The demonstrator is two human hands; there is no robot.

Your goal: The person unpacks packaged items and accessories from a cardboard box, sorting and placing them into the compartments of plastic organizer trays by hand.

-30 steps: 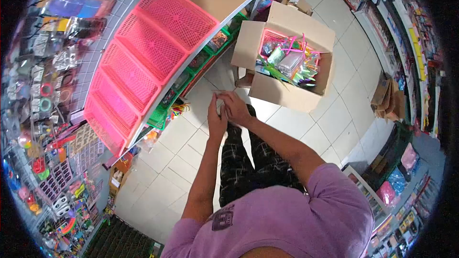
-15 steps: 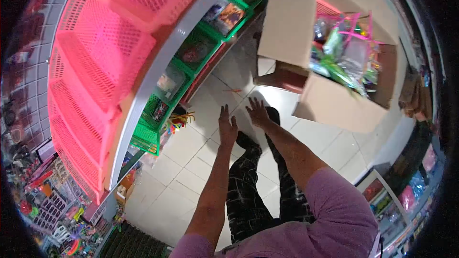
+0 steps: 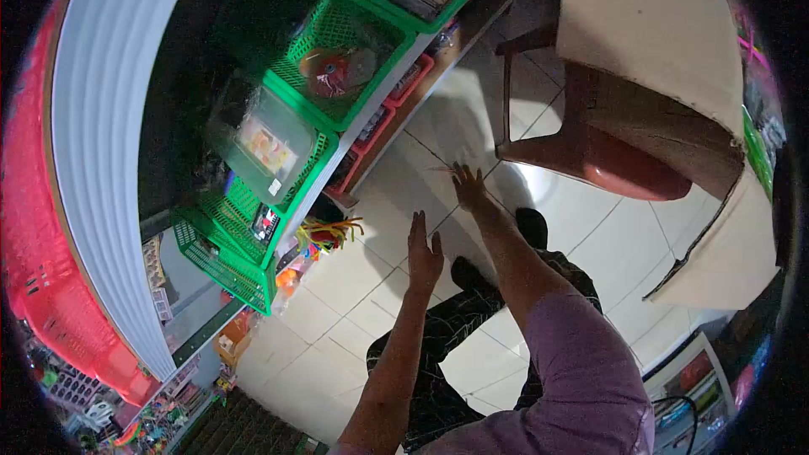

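Over the tiled floor, my left hand is held out with its thumb apart from the fingers, and nothing shows in it. My right hand reaches farther forward with fingers spread. Just beyond its fingertips lies a small thin reddish item, too small to name; I cannot make out whether they touch. Green baskets stand on a low shelf to the left, holding cards, a clear plastic box and packaged goods.
A cardboard box rests at the right over a reddish-brown stool. Pink baskets line the upper shelf at far left. Colourful strands hang by the lower shelf's corner. Red trays sit beneath the green baskets.
The view has dropped closer to the lower shelf and floor. My hands, together one second ago, have parted and opened. The cardboard box and green baskets now appear larger; the stool is in plainer view.
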